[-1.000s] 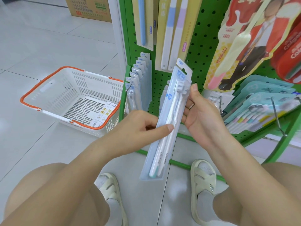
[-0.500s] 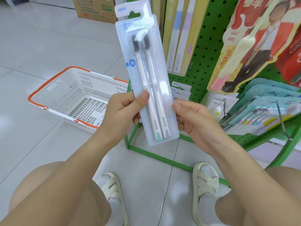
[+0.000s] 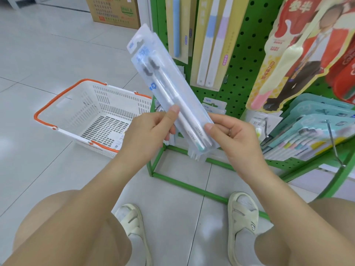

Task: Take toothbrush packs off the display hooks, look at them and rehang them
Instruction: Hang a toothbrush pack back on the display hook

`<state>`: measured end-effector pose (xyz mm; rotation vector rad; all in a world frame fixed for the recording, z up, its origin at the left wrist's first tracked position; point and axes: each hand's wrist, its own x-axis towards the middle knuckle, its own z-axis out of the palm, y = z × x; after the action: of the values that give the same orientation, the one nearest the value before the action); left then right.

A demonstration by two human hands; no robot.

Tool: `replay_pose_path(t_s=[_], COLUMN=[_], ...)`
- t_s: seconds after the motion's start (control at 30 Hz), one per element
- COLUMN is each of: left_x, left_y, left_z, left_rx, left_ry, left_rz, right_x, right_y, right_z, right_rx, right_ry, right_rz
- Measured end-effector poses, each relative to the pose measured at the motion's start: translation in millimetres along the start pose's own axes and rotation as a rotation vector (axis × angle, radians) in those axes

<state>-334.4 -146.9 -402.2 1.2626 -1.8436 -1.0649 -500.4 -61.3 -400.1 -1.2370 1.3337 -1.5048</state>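
Feet: a pair of cream strapped sandals [image 3: 243,217] is standing on the pale tiled floor [image 3: 48,54], nearest the person.
Left hand: the left hand [image 3: 148,131] is pinching the clear plastic two-brush toothbrush pack [image 3: 172,93] at its left edge, thumb on the front, fingers [image 3: 169,135] curled behind.
Right hand: the right hand [image 3: 234,135] is gripping the pack's lower right edge, thumb tip pressing on the front, fingers curled in.
Pack: it is being held off the hooks in front of the rack, tilting with its hang tab up to the left and its handle ends down to the right.
Basket: a white slotted plastic shopping basket with orange handles [image 3: 92,112] is sitting on the floor to the left.
Rack: the green pegboard display rack [image 3: 245,54] is standing behind, carrying other hanging toothbrush packs [image 3: 211,45].
Far: a brown cardboard box [image 3: 113,10] is resting on the floor.
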Motion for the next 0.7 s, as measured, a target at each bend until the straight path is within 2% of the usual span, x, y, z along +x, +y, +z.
replay_pose_path(t_s=[0.2, 0.4, 0.47, 0.53, 0.6, 0.7], left_x=[-3.8, -4.6, -4.8, -5.6, -6.0, -6.9], left_y=[6.6, 12.1, 12.8, 13.9, 14.0, 10.9], left_z=[6.4, 7.7, 6.7, 5.8, 4.9, 4.5], left_rx=[-0.118, -0.279, -0.312, -0.320, -0.301, -0.262], left_ry=[-0.065, -0.126, -0.130, -0.164, -0.212, -0.275], left_rz=[-0.051, -0.056, -0.032, 0.001, 0.037, 0.082], right_x=[-8.5, -6.8, -4.5, -0.2, 5.6, 10.3], right_y=[5.1, 3.0, -2.6, -7.7, -8.8, -5.4], right_z=[6.0, 2.9, 0.4, -3.5, -10.5, -19.8], right_rx=[-0.296, -0.194, -0.096, 0.005, -0.024, -0.079], right_ry=[0.102, 0.043, -0.009, -0.045, -0.063, -0.166], right_rz=[-0.225, -0.231, -0.175, -0.028, 0.163, 0.316])
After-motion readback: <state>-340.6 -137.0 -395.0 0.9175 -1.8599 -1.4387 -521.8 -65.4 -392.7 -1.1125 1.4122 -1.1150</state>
